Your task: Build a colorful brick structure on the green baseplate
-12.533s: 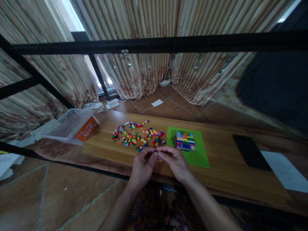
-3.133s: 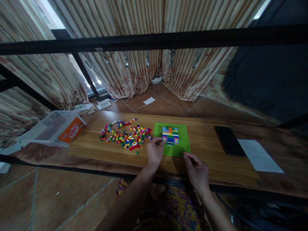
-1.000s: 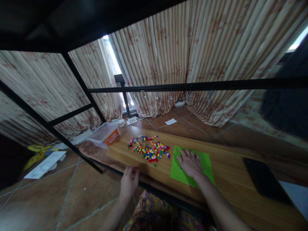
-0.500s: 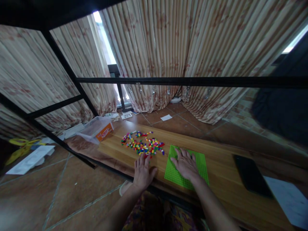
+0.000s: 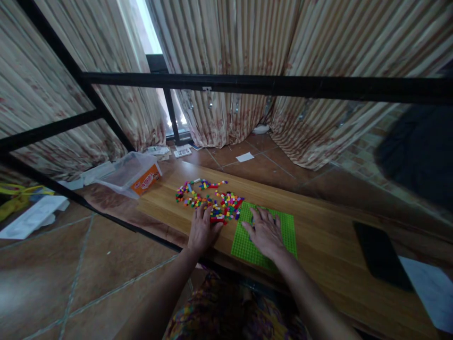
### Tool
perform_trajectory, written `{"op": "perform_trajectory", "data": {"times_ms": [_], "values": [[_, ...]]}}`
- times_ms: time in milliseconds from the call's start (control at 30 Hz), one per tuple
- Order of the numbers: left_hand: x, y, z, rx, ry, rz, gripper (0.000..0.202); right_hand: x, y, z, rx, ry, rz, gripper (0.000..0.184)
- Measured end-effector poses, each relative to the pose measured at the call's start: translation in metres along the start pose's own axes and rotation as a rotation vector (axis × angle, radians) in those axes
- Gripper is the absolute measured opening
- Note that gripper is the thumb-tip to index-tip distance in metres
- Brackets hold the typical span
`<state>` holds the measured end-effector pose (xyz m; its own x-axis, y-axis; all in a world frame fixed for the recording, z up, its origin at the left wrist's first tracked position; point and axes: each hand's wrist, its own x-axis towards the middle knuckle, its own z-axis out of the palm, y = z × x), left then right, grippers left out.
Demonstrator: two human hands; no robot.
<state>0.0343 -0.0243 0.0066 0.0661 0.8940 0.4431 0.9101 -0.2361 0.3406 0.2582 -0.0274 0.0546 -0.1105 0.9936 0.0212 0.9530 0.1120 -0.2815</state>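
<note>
With right hand [image 5: 266, 232] splayed palm-down, covers the middle of the green baseplate [image 5: 244, 245]; with left hand [image 5: 202, 232] loosely unfurled, reaches the near edge of scattered bricks [image 5: 229, 203] just beside. Cannot tell of anything gripped beneath either palm.

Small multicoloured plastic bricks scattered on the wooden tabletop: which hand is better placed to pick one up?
Likely the left hand: it reaches the near edge of the bricks, while the right hand is spread over the square green studded baseplate.
</note>
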Motion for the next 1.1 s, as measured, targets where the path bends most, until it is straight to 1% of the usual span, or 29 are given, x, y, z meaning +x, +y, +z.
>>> {"op": "perform_trajectory", "data": {"times_ms": [67, 133, 233, 367, 467, 567, 633, 700, 767, 833, 933, 1100], "values": [[0.005, -0.005, -0.001, -0.019, -0.013, 0.029, 0.060, 0.010, 0.002, -0.004, 0.070, 0.020, 0.016, 0.051], [0.010, -0.008, -0.003, -0.032, -0.025, 0.049, 0.061, 0.023, 0.005, -0.010, 0.144, 0.039, -0.003, 0.043], [0.016, -0.011, -0.008, -0.031, -0.043, 0.074, 0.060, 0.049, 0.008, -0.015, 0.170, 0.010, -0.041, 0.033], [0.024, -0.019, -0.017, -0.024, -0.026, 0.090, 0.055, 0.078, 0.003, -0.009, 0.097, -0.087, 0.006, 0.032], [0.029, -0.033, -0.023, 0.004, 0.045, 0.017, 0.047, 0.091, 0.000, 0.000, 0.080, -0.113, 0.012, 0.034], [0.031, -0.052, -0.026, 0.050, 0.128, -0.113, 0.041, 0.097, -0.002, 0.007, 0.072, -0.130, 0.009, 0.039], [0.032, -0.063, -0.024, 0.068, 0.151, -0.191, 0.038, 0.099, -0.003, 0.009, 0.063, -0.143, 0.014, 0.041], [0.032, -0.069, -0.021, 0.071, 0.159, -0.251, 0.036, 0.099, -0.004, 0.008, 0.057, -0.156, 0.021, 0.041], [0.032, -0.070, -0.018, 0.077, 0.155, -0.300, 0.036, 0.098, -0.005, 0.008, 0.060, -0.163, 0.016, 0.039], [0.033, -0.069, -0.017, 0.091, 0.135, -0.325, 0.037, 0.097, -0.006, 0.007, 0.065, -0.159, 0.000, 0.036], [0.034, -0.066, -0.017, 0.113, 0.097, -0.323, 0.037, 0.098, -0.008, 0.006, 0.071, -0.167, -0.055, 0.031], [0.034, -0.066, -0.016, 0.112, 0.089, -0.314, 0.035, 0.099, -0.015, 0.004, 0.084, -0.202, -0.214, 0.019]]}}
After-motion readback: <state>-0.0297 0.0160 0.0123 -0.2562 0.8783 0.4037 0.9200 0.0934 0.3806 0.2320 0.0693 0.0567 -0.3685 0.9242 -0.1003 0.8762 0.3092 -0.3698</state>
